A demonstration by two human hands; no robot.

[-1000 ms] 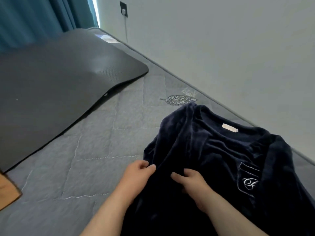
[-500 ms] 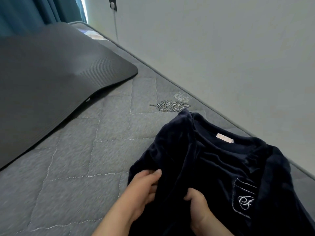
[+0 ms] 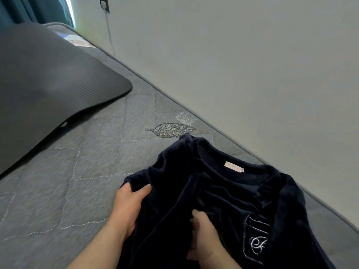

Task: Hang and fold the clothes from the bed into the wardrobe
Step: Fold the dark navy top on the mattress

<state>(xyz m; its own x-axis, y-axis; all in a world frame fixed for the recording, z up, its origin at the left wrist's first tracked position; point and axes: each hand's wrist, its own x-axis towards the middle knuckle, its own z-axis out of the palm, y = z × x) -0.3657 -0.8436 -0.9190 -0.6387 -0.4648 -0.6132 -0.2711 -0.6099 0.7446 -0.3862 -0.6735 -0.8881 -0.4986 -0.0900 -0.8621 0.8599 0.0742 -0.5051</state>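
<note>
In the head view, you are bending over the dark navy velvet top [image 3: 233,191], which is lying on the grey quilted mattress [image 3: 68,181] near the pale wall [image 3: 252,65], its collar pointing away from you. Your left hand [image 3: 129,206] is gripping its bunched left edge, thumb over the cloth. Your right hand [image 3: 204,235] is curling its fingers into a fold at the middle, probably to draw that side inward for folding.

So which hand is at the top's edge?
The left hand, gripping the side edge of the navy top beside bare mattress; the right hand holds folds further in.
</note>
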